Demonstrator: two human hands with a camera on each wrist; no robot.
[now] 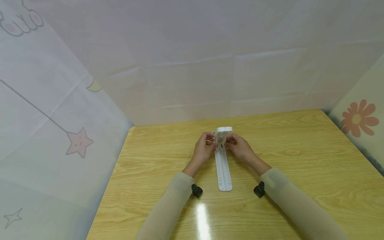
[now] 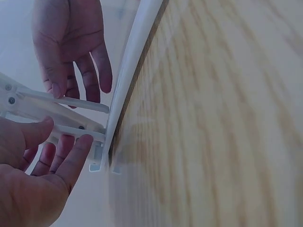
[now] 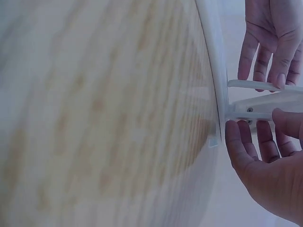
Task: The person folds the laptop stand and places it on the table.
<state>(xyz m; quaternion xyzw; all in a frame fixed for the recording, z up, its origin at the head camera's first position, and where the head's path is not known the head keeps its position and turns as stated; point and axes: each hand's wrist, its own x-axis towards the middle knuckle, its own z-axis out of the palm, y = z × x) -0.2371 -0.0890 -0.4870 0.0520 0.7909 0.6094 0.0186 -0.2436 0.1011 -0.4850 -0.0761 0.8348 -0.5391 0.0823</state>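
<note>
A white folding stand (image 1: 223,171) stands on the table, its long notched base running toward me and an upright part (image 1: 224,129) rising at the far end. My left hand (image 1: 204,147) pinches the upright part's left side between thumb and fingers. On the opposite side my right hand (image 1: 240,147) pinches it in the same way. Two slim white struts (image 2: 81,103) slope down to the base in the left wrist view, one by each hand. The right wrist view shows screws (image 3: 249,109) between these struts (image 3: 251,85).
The wood-grain table (image 1: 168,153) has its far edge close behind the stand. A pale cloth backdrop (image 1: 192,83) hangs behind it, with printed side cloths at left and right. Small black devices (image 1: 196,190) sit at both wrists.
</note>
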